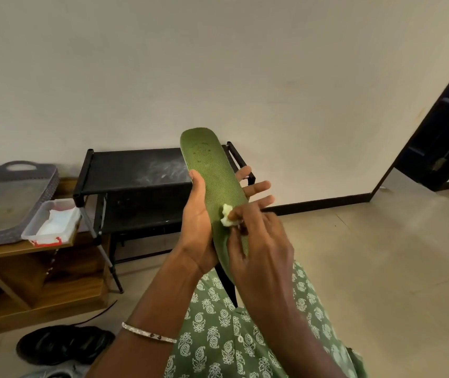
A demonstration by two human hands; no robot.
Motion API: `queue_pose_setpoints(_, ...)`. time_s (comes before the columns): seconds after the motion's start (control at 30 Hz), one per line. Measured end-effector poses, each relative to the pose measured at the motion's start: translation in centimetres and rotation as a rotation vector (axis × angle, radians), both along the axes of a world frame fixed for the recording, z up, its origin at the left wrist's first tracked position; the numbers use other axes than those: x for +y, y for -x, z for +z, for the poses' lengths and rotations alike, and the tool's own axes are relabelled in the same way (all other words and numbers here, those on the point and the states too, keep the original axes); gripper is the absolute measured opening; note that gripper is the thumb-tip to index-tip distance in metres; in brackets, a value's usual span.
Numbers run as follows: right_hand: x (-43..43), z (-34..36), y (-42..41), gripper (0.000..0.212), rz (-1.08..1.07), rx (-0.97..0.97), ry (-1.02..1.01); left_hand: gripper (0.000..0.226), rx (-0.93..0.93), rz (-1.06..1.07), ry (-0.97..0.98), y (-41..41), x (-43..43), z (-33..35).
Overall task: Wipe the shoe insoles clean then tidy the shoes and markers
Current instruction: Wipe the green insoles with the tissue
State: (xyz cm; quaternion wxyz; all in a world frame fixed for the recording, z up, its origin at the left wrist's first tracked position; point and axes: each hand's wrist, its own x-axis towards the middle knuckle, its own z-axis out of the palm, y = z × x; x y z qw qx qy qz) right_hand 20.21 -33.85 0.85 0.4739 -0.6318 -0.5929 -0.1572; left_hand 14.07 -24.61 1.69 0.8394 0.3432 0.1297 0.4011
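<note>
The long green insole (212, 181) is held upright in mid-air, gripped round its middle by the left hand (198, 230), while a small white wad (227, 215) is pinched against its right edge by the right hand (261, 246). Should too much pressure be applied, the thin, flexible-looking insole could be bent, or the soft wad shredded on its finely dimpled surface.

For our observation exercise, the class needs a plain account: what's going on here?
A person holds a green insole upright in the left hand, fingers wrapped behind it. The right hand pinches a small white wad against the insole's surface, so wiping seems under way. A black shoe lies on the floor nearby, and a clear box with white sheets sits on a wooden unit.
</note>
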Motion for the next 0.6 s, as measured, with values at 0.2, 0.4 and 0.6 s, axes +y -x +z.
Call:
queue_pose_setpoints(0.2, -1.2, -1.3, 0.8, 0.022, 0.012, -0.068, 0.046, 0.096, -0.016, 0.02, 0.015, 0.0, 0.1, 0.3)
queue_pose_setpoints(0.4, 1.7, 0.4, -0.8, 0.005, -0.053, -0.049, -0.105, 0.093, 0.006, -0.023, 0.025, -0.2, -0.4, 0.1)
queue_pose_setpoints(0.6, -1.1, -1.8, 1.6, 0.019, 0.007, -0.132, -0.017, 0.091, -0.023, 0.025, 0.024, 0.5, -0.1, 0.5)
